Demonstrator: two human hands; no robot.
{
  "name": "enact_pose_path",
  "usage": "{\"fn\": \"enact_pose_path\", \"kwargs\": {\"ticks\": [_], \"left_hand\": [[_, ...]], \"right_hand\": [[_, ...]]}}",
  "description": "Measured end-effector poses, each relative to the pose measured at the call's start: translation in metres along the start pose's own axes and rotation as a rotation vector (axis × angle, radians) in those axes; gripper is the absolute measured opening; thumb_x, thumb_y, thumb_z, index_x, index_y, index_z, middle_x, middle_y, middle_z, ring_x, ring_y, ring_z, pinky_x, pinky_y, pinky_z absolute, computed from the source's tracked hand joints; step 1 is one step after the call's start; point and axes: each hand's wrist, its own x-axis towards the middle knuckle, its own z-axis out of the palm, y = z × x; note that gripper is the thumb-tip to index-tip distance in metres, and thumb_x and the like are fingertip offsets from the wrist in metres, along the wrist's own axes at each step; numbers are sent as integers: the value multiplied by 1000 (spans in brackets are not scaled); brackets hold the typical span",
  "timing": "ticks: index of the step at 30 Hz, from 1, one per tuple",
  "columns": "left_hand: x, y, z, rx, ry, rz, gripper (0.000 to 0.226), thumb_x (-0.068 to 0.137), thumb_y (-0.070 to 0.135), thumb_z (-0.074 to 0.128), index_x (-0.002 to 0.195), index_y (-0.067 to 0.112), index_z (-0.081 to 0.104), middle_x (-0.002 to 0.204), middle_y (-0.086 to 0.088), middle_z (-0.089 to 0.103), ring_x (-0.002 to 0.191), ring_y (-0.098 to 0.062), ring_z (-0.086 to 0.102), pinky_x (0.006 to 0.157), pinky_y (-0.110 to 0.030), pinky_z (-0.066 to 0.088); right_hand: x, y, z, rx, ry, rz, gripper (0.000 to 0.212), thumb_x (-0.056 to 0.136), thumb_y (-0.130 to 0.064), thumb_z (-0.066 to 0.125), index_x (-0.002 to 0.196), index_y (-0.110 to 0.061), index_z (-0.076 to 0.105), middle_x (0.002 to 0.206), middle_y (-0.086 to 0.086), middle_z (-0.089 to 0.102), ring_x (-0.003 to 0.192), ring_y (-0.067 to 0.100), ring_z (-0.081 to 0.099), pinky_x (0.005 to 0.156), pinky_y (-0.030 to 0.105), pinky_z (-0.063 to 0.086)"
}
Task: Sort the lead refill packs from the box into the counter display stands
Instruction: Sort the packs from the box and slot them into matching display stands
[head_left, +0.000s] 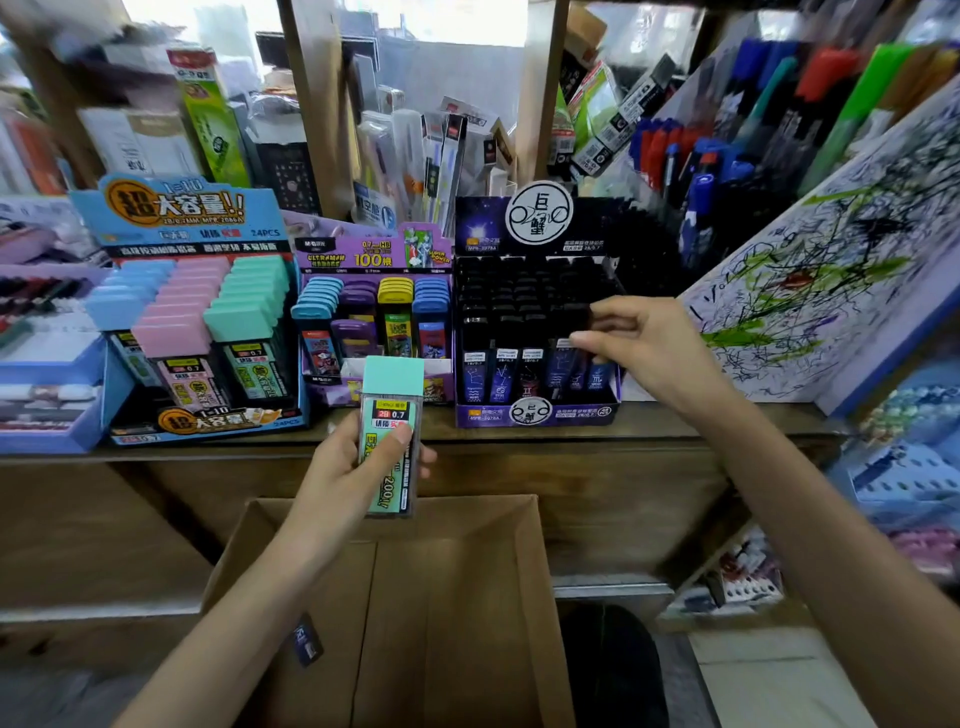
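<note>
Now | left grip (358, 465) clasps mint pack (390, 410) over box (527, 545) | right grip (647, 353) pinches black pack (579, 323)

The mint lead refill pack (388, 431) is glossy clear plastic — the box (457, 597) matt brown cardboard, the worktop (571, 441) dull wood.

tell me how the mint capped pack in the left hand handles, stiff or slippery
Probably stiff: the mint capped pack holds its boxy shape in the left hand. Its clear glossy body may be slippery. Tall and narrow, it might tip.
</note>
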Motion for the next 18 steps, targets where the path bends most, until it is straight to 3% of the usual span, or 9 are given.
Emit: {"fn": "enact_pose_path", "kwargs": {"ticks": [3,5,8,14,18], "left_hand": [[0,-1,-1,10,10,-1,37,82,34,53,116,18,54,84,-3,74,74,-13,69,62,-22,56],[0,-1,-1,17,13,0,39,83,34,53,118,18,54,85,-3,73,75,-13,69,62,-22,56],[0,-2,-1,19,17,1,41,83,33,53,120,15,53,85,-4,74,75,-13,69,63,-22,56],[-3,-2,-10,4,36,15,39,83,32,53,118,17,54,86,-3,74,76,-12,69,62,-21,56],[-14,-9,-35,-12,119,6,33,83,31,53,114,18,56,85,-3,74,73,-11,69,59,-18,54]], "right_hand": [[0,6,4,-36,-25,37,28,78,-7,73,103,-17,65,80,-12,66,67,-2,66,63,14,53],[-3,9,8,-78,-3,59,19,79,-10,73,92,-23,68,78,-14,66,67,-2,66,64,16,55],[-4,7,10,-200,40,83,11,79,-18,74,90,-15,71,73,-12,66,72,5,68,71,28,57],[-8,-17,10,-669,-94,56,31,86,-39,63,75,-11,70,65,5,68,63,18,66,70,38,56],[-37,-14,35,-574,-190,42,25,88,-41,58,73,-22,65,69,-3,68,66,11,64,67,34,56]]}}
